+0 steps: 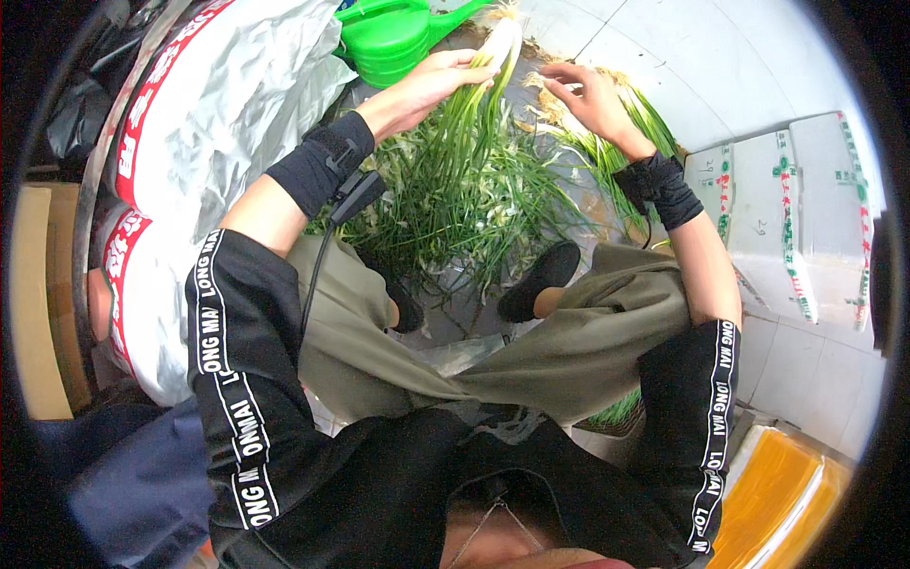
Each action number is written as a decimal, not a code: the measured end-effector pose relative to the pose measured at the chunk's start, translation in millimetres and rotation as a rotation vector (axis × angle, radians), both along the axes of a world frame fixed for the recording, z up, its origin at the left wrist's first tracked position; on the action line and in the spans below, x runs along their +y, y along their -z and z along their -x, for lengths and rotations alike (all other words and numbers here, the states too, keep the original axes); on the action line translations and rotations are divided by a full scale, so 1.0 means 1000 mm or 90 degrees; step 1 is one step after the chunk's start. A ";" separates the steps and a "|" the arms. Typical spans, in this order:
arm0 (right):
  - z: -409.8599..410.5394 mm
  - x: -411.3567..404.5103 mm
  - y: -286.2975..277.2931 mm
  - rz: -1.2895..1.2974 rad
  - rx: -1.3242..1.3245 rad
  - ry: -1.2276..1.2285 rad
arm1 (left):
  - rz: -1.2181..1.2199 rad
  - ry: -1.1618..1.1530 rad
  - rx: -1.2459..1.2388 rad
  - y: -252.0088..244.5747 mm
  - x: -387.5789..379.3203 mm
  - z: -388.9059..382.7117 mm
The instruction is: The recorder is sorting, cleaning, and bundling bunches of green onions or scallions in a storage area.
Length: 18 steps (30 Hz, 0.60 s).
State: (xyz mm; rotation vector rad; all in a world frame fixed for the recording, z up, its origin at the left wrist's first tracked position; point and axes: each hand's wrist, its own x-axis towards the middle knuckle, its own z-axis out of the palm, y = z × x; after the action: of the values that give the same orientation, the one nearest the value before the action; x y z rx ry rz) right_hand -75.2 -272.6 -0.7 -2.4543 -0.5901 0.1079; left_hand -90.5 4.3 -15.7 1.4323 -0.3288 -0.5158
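Note:
My left hand (442, 80) grips a bunch of spring onions (503, 43), its white bulbs and pale roots pointing up and its green leaves hanging down. Just to the right is my right hand (591, 103), fingers curled and apart, with nothing visible in them. Beneath and beside it lie more spring onions (652, 117), roots towards the far side. A loose heap of green leaves and pale peelings (462, 213) covers the floor below both hands and between my feet. The heap hides the lower ends of the held leaves.
A green plastic watering can (387, 44) stands at the far side, next to a large white plastic sack (242, 99). White boxes (764, 192) with printed tape line the right, by a white tiled wall (668, 50). An orange-yellow package (771, 491) lies at lower right.

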 end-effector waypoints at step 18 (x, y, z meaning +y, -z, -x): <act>0.024 0.058 0.003 -0.337 0.183 -0.049 | 0.082 -0.108 -0.041 0.000 -0.008 -0.002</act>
State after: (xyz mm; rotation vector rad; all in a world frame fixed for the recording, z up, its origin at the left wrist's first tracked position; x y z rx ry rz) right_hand -99.1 -214.5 -3.3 -1.8635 -0.5075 0.2902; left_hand -88.8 -3.4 -15.5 1.3391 -0.2837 -0.3061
